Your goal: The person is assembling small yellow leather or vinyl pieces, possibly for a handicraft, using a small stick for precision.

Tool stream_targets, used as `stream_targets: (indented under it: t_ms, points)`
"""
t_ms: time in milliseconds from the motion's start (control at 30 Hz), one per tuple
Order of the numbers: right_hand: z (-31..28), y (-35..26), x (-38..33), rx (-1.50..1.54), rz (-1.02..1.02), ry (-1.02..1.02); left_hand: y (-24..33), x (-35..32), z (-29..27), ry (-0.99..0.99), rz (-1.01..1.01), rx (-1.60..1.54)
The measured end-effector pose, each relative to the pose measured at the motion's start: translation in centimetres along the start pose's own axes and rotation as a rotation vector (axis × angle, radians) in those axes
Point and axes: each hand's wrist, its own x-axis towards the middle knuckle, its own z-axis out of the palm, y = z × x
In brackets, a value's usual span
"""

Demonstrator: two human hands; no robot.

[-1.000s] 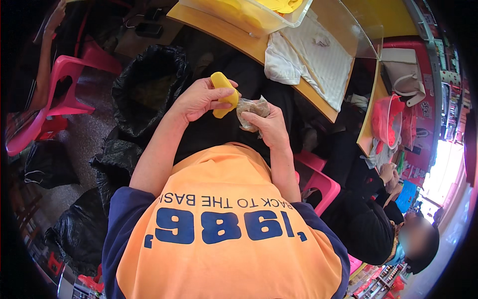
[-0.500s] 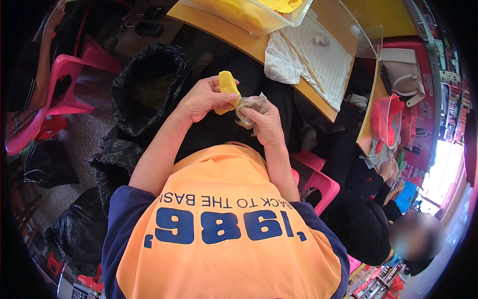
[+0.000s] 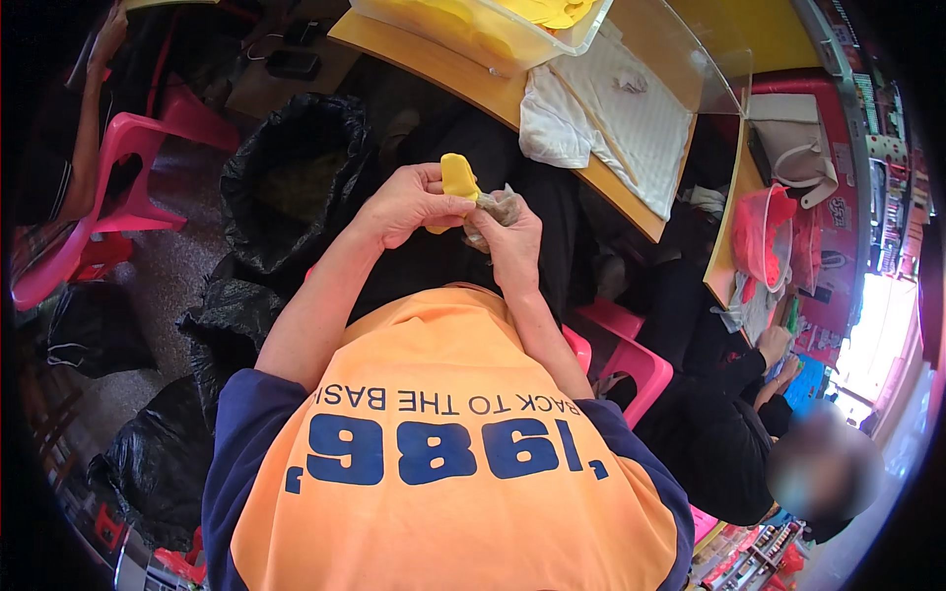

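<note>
In front of my body, over dark trousers, my left hand (image 3: pixel 409 209) pinches a flat, smooth yellow piece (image 3: pixel 459 175) with a rounded top; I cannot tell what it is made of. Its lower part is partly hidden by my fingers. Close against it on the right, my right hand (image 3: pixel 514 243) grips a crumpled greyish rag (image 3: pixel 499 205). The rag meets the lower right edge of the yellow piece, between the two hands.
Ahead, a clear bin (image 3: pixel 576 41) of yellow pieces stands on a wooden table (image 3: pixel 434 61), beside a white cloth (image 3: pixel 631 123). A black bag (image 3: pixel 258 222) sits open at left, near a pink chair (image 3: pixel 148 148). A red-filled tub (image 3: pixel 764 236) and a co-worker (image 3: pixel 714 433) are at right.
Both hands have dropped slightly toward my body, and the yellow piece has shifted a little lower and to the right. At right, a green object now shows by the co-worker's hands.
</note>
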Motion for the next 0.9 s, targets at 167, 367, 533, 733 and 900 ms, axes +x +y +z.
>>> stream_targets:
  t_ms: [167,367,533,733,900]
  points:
    - [0.6,0.0,0.7,-0.144,-0.073,0.114,-0.4,-0.1,1.1,-0.037,-0.076,-0.017]
    - [0.6,-0.5,1.4,-0.291,-0.178,0.137,-0.1,0.1,1.2,-0.018,-0.042,-0.216]
    - [-0.4,-1.9,1.3,0.066,0.242,-0.023,-0.6,0.4,0.6,-0.009,-0.062,-0.232]
    - [-0.4,-2.2,0.8,0.262,0.216,-0.083,-0.5,0.5,0.6,0.13,0.05,-0.081]
    - [0.2,-1.0,0.6,0.342,0.155,0.019,-0.8,0.5,1.0,0.142,0.021,-0.086]
